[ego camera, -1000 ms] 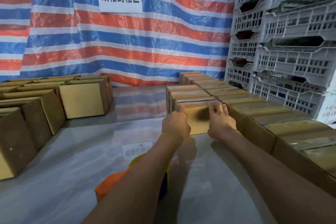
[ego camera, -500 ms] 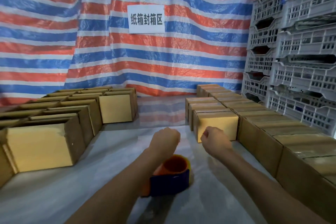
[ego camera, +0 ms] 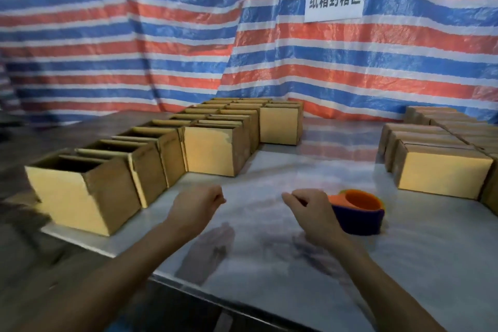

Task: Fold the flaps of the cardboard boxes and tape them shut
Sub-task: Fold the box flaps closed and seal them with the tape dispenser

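Your right hand (ego camera: 312, 210) covers the left edge of the tape dispenser (ego camera: 361, 217). The closed boxes (ego camera: 442, 172) run off the right edge. The open boxes (ego camera: 80, 194) are too dark inside to tell their contents, and the nearest is smeared by blur.

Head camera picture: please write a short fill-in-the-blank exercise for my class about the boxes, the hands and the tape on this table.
The tape dispenser sits on the table, nearer the person's ____ hand.
The nearest box on the left has its top ____.
The left hand and the right hand both hold ____.
Missing words: right; open; nothing.
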